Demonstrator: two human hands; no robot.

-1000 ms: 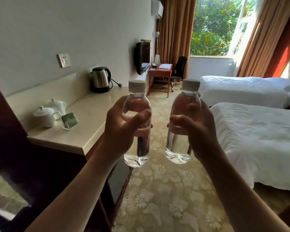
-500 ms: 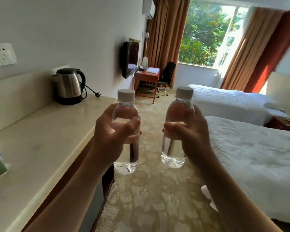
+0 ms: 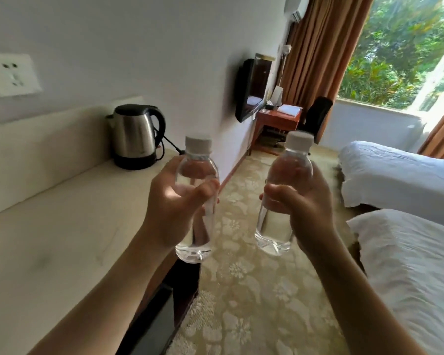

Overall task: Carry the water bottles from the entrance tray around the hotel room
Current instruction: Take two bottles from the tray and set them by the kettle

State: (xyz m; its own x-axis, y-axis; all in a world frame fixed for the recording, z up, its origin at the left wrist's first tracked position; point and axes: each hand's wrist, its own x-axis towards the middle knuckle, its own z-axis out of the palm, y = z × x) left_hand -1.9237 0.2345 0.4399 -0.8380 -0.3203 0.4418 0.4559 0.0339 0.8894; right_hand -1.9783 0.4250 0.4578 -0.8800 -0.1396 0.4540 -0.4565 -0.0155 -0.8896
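Note:
I hold two clear water bottles with white caps upright in front of me, over the patterned carpet. My left hand [image 3: 174, 208] is wrapped around the middle of the left water bottle [image 3: 196, 248]. My right hand [image 3: 305, 208] grips the right water bottle [image 3: 273, 237] the same way. A gap of carpet shows between the two bottles. The entrance tray is not in view.
A long cream counter [image 3: 62, 239] runs along my left, with a steel kettle [image 3: 135, 137] at its far end and a wall socket [image 3: 10, 74] above. Two white beds [image 3: 410, 265] lie on my right. A wall TV [image 3: 249, 89], desk [image 3: 280, 119], office chair [image 3: 315, 116] and curtained window stand ahead.
I have walked forward along the counter: the teapot and cups have dropped out of view behind me, and the kettle, TV and desk are closer. Both hands keep their bottles.

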